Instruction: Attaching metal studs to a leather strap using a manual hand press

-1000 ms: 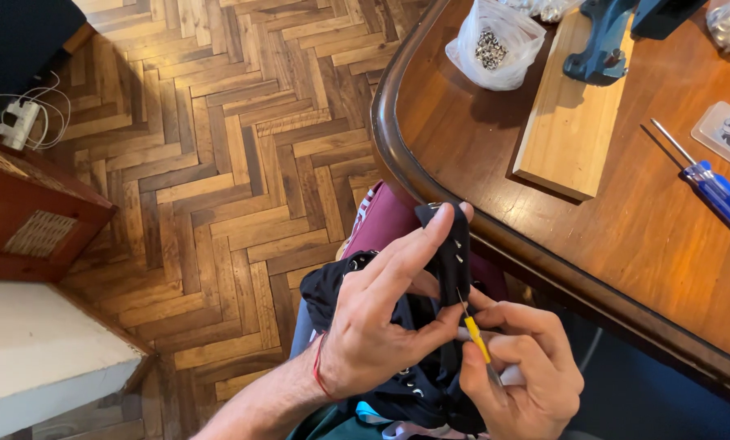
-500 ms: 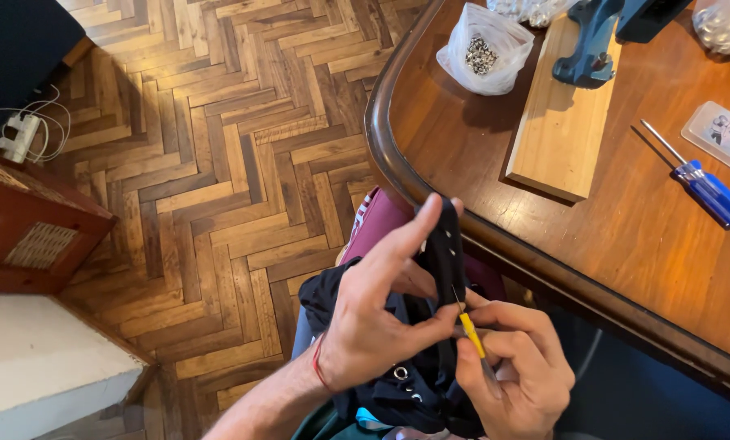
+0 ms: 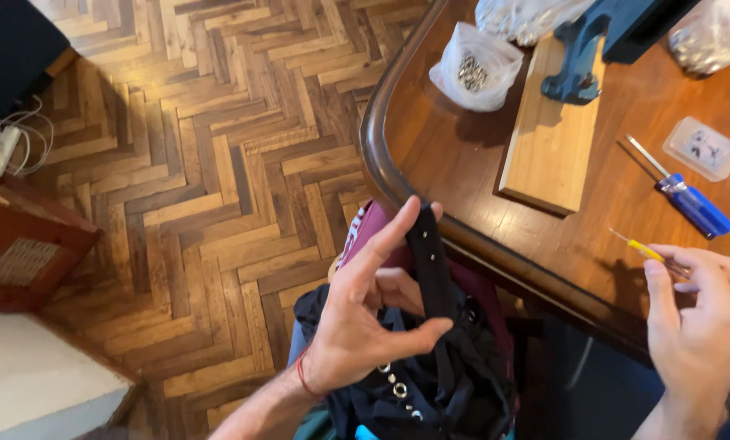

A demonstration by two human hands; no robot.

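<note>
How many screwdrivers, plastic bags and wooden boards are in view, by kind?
Screwdrivers: 2, a blue-handled one on the table and a yellow-handled one in the right hand
Plastic bags: 3
Wooden boards: 1
Total: 6

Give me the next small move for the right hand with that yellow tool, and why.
Probably set the small yellow-handled tool down on the table beside the blue screwdriver. The right hand holds it over the tabletop, away from the black strap that the left hand holds up alone.
</note>
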